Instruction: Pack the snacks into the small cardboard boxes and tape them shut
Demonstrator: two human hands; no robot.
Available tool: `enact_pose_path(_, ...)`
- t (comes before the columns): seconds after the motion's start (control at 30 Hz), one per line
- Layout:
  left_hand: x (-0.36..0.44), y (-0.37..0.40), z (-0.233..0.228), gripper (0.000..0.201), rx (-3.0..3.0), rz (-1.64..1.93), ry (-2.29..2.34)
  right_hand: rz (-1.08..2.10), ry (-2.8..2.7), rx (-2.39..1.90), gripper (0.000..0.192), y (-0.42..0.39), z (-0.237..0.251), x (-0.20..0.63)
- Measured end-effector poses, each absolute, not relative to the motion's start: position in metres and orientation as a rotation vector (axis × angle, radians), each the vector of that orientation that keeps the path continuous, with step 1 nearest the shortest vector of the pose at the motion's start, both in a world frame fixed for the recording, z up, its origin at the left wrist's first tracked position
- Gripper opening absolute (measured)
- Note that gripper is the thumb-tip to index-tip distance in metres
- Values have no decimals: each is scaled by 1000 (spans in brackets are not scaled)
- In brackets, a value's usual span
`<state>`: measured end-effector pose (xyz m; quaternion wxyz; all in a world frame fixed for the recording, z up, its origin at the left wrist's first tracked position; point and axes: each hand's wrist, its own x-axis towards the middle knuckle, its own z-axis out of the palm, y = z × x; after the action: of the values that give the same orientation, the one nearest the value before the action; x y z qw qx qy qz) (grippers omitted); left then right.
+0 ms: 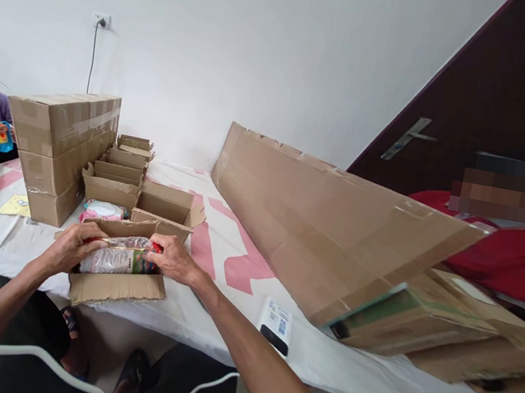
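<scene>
The person's left hand (72,246) and right hand (174,257) are gripping the two ends of a clear packet (120,256), fingers curled round it, and it is sitting in the mouth of a small open box (117,286) at the near edge of the table (239,328). By the look of it, the packing is only part done. A stack of taped boxes (60,150) is standing at the left. Behind the near box, a row of open boxes (118,174) is waiting, one already holding a pink packet (102,209). The packet's label is showing green and white print, too small to read. A phone (276,325) with a white sticker is lying nearby, its markings unreadable too.
</scene>
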<state>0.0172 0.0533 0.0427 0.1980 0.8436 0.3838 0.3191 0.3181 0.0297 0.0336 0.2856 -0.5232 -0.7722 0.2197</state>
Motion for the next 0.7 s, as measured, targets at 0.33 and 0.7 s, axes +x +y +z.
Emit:
enact_pose_path(0.33, 8, 50, 44, 33, 2031, 1044, 1174, 634, -2034, -1356, 12, 38, 38, 324)
enact_pose_path(0.7, 14, 40, 42, 66, 1819, 1023, 1074, 425, -2268, -1302, 15, 35, 47, 298)
